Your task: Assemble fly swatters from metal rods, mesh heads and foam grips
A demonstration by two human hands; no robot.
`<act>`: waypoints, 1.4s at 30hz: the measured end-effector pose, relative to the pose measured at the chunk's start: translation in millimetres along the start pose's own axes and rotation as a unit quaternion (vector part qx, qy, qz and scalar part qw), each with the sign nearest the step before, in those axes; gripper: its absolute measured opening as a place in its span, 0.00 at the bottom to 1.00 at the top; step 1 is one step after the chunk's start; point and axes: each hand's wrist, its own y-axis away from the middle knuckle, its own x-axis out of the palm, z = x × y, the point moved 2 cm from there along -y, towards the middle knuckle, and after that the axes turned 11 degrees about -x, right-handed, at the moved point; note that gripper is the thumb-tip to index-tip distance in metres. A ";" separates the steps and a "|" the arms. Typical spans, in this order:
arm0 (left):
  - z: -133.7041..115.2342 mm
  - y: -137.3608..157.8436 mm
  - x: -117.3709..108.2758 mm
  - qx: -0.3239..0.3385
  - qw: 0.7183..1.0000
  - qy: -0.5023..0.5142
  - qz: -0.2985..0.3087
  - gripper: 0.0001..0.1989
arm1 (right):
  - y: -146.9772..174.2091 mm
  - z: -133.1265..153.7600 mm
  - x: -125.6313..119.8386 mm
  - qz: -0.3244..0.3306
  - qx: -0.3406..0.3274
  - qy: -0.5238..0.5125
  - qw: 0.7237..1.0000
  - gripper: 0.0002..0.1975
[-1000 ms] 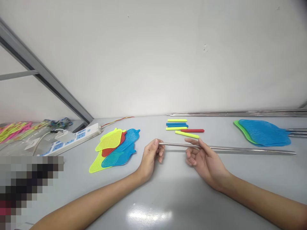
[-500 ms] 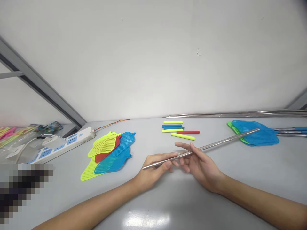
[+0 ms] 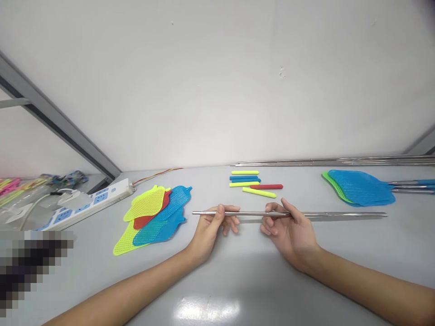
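Note:
A thin metal telescopic rod (image 3: 251, 213) lies nearly level across both hands above the grey table. My left hand (image 3: 212, 228) pinches it near its left end, thumb on top. Farther right, my right hand (image 3: 288, 231) has its fingers curled round the rod, with the thumb pointing up beside it. The rod's long right part reaches past the right hand. Behind the hands lie short plastic handle sleeves: several yellow ones (image 3: 259, 193), blue ones (image 3: 244, 178) and a red one (image 3: 267, 186).
Yellow, red and blue fly swatter heads (image 3: 163, 222) overlap at left. Blue and green swatters on metal rods (image 3: 367, 188) are stacked at right. Long metal rods (image 3: 322, 162) lie along the wall. A white power strip (image 3: 91, 203) and plastic bags (image 3: 34, 203) are at far left.
The rod has swung from slanting up to the right to nearly level. My left hand has risen slightly, and my right fingers have closed round the rod.

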 end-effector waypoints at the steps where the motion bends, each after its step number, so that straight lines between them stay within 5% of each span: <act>1: 0.0 -0.1 0.1 0.000 1.000 0.001 -0.001 0.20 | 0.3 0.2 -0.1 -0.003 -0.003 0.003 1.000 0.16; 9: 0.2 -0.8 -1.9 -0.007 1.000 0.018 -0.014 0.20 | 0.8 -1.9 -3.9 0.003 0.015 0.026 1.000 0.17; 15: 1.2 3.6 -0.1 -0.003 0.997 -0.062 0.035 0.19 | 6.7 -4.5 5.4 0.101 0.020 0.132 0.986 0.17; 24: -0.6 12.6 3.9 0.016 0.961 -0.240 0.139 0.25 | 16.1 -3.6 12.9 0.265 0.033 0.354 0.897 0.26; 35: -1.4 24.8 8.2 0.025 0.905 -0.356 0.234 0.28 | 24.1 -4.5 8.7 0.345 0.082 0.311 0.882 0.27; 42: 1.4 36.5 8.7 -0.080 0.907 -0.289 0.297 0.30 | 48.5 -18.1 10.7 0.314 0.206 0.147 0.915 0.28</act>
